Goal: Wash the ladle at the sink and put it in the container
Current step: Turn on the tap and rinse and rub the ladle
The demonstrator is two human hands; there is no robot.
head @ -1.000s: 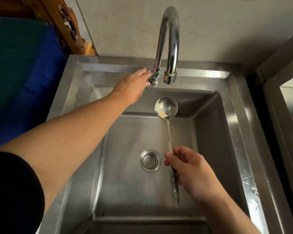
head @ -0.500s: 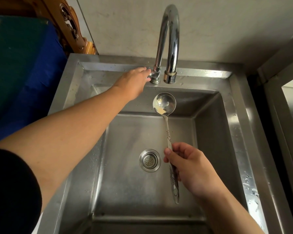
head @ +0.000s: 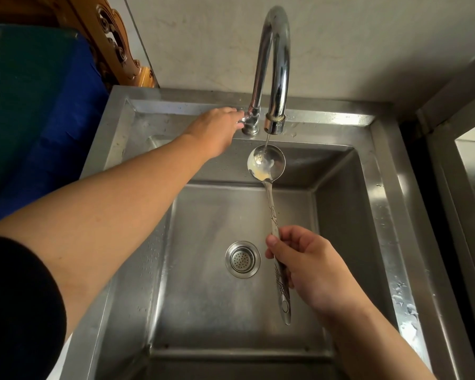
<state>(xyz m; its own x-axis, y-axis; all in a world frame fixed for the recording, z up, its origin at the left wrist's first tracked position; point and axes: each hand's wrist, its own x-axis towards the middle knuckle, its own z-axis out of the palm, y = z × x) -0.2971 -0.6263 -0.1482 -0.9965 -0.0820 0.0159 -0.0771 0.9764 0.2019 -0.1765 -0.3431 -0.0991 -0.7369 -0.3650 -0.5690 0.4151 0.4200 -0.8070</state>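
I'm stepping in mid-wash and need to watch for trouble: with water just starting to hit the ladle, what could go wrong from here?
1. The left hand is on the tap valve; opening it further may splash water off the ladle bowl under the spout.
2. The right hand pinches the wet handle; its grip might slip.
3. Pale residue in the bowl may outlast this thin stream.

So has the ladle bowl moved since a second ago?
Yes. The ladle bowl has risen toward the faucet spout, now catching a thin water stream; the right hand holds its handle.
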